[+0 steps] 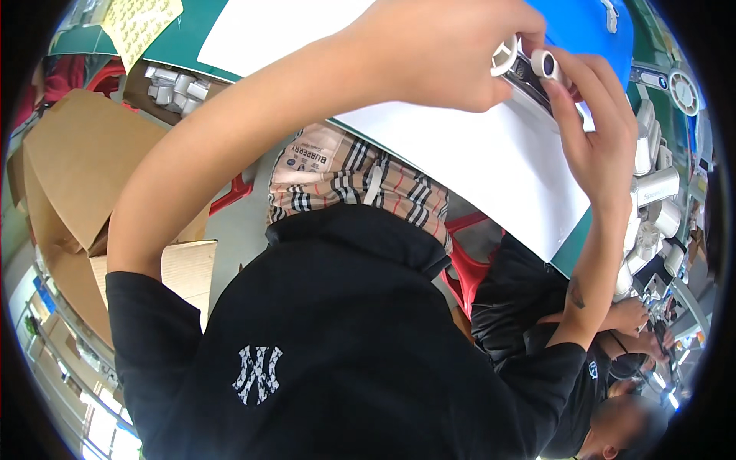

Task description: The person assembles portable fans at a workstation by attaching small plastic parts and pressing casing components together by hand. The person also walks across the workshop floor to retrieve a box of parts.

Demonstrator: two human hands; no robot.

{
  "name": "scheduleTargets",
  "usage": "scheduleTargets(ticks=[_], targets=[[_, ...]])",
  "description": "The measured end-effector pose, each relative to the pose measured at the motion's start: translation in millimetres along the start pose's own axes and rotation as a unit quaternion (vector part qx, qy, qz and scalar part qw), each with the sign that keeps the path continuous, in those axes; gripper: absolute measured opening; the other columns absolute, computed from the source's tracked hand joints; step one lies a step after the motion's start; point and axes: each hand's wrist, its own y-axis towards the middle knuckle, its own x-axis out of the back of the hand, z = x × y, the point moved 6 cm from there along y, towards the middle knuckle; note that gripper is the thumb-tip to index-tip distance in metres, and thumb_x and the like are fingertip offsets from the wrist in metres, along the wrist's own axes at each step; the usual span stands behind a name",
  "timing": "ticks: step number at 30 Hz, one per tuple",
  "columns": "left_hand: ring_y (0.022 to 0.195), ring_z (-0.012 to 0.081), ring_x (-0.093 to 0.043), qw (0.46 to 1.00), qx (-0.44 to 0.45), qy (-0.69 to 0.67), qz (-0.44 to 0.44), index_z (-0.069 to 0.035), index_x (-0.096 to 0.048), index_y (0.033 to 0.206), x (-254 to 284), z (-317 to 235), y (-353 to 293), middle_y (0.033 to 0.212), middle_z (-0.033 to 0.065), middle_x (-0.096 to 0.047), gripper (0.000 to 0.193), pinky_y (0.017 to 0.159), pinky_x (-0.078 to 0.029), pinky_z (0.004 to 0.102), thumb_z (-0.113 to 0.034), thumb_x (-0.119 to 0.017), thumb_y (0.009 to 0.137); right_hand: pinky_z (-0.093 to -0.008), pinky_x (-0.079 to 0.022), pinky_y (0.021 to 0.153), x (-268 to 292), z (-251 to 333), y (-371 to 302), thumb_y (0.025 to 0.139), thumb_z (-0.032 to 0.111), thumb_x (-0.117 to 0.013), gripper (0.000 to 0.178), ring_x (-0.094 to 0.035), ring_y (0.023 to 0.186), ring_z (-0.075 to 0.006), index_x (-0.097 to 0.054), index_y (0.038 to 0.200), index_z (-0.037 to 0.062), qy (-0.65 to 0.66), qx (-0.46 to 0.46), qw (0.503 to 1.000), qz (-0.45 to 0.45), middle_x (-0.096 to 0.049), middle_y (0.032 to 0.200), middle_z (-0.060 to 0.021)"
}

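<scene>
Over the white sheet (483,169) on the table, my left hand (445,57) is closed around one end of a small white-and-black device (523,77). A white ring-shaped end (504,57) pokes out by its fingers. My right hand (602,126) pinches the device's other side, with a short white cylinder with a dark end (545,64) between thumb and fingers. Both hands hold it up together, and my fingers hide much of its body. Beyond them lies a blue mat or tray (586,34) with a small white part (610,15) on it.
Several white housings (658,188) crowd the table's right side, below a handheld fan (682,92). A yellow sticker sheet (142,27) overhangs the far left edge. Left are a large cardboard box (84,161) and whitish parts (176,90). A co-worker's hands (630,316) are at lower right.
</scene>
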Motion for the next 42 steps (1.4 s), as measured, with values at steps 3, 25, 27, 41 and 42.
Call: scheduleTargets(ticks=[3, 25, 27, 41, 42], targets=[[0.091, 0.0374, -0.059, 0.993, -0.05, -0.038, -0.099, -0.003, -0.061, 0.094, 8, -4, -6, 0.09, 0.0166, -0.063, 0.025, 0.08, -0.048, 0.0433, -0.01, -0.066, 0.07, -0.0279, -0.048, 0.064, 8, 6, -5, 0.083, 0.008, -0.069, 0.022, -0.061, 0.073, -0.0189, -0.067, 0.104, 0.0038, -0.022, 0.016, 0.999, -0.033, -0.062, 0.087, -0.0067], [0.084, 0.0331, -0.06, 0.993, -0.054, -0.059, -0.089, -0.003, -0.062, 0.092, 4, -3, 0, 0.086, 0.0135, -0.061, 0.021, 0.071, -0.048, 0.04, -0.007, -0.069, 0.073, -0.0227, -0.045, 0.064, 6, 0, -19, 0.077, 0.004, -0.074, 0.018, -0.059, 0.073, -0.0118, -0.071, 0.096, 0.0034, 0.043, -0.082, 0.992, -0.085, -0.063, 0.087, -0.0045], [0.083, 0.0331, -0.06, 0.994, -0.051, -0.05, -0.081, -0.003, -0.061, 0.091, 4, -3, 0, 0.085, 0.0133, -0.06, 0.02, 0.07, -0.047, 0.0401, -0.007, -0.069, 0.073, -0.0226, -0.045, 0.063, 6, 4, -18, 0.077, 0.004, -0.074, 0.018, -0.058, 0.072, -0.0113, -0.071, 0.096, 0.0035, 0.041, -0.072, 0.993, -0.086, -0.063, 0.086, -0.0042], [0.089, 0.0325, -0.059, 0.994, -0.089, -0.023, -0.055, -0.003, -0.067, 0.1, 8, -1, 1, 0.092, 0.0128, -0.06, 0.027, 0.075, -0.047, 0.0394, -0.01, -0.069, 0.074, -0.0279, -0.043, 0.057, 7, 24, -9, 0.083, 0.008, -0.069, 0.016, -0.058, 0.064, -0.0193, -0.072, 0.099, 0.0067, -0.153, -0.05, 0.985, -0.061, -0.06, 0.077, -0.0055], [0.089, 0.0325, -0.059, 0.994, -0.092, -0.017, -0.056, -0.003, -0.067, 0.1, 10, -1, 0, 0.092, 0.0128, -0.06, 0.027, 0.075, -0.047, 0.0394, -0.01, -0.069, 0.074, -0.0279, -0.043, 0.057, 7, 27, -7, 0.083, 0.008, -0.069, 0.016, -0.058, 0.064, -0.0193, -0.072, 0.099, 0.0067, -0.154, -0.047, 0.985, -0.067, -0.06, 0.077, -0.0055]])
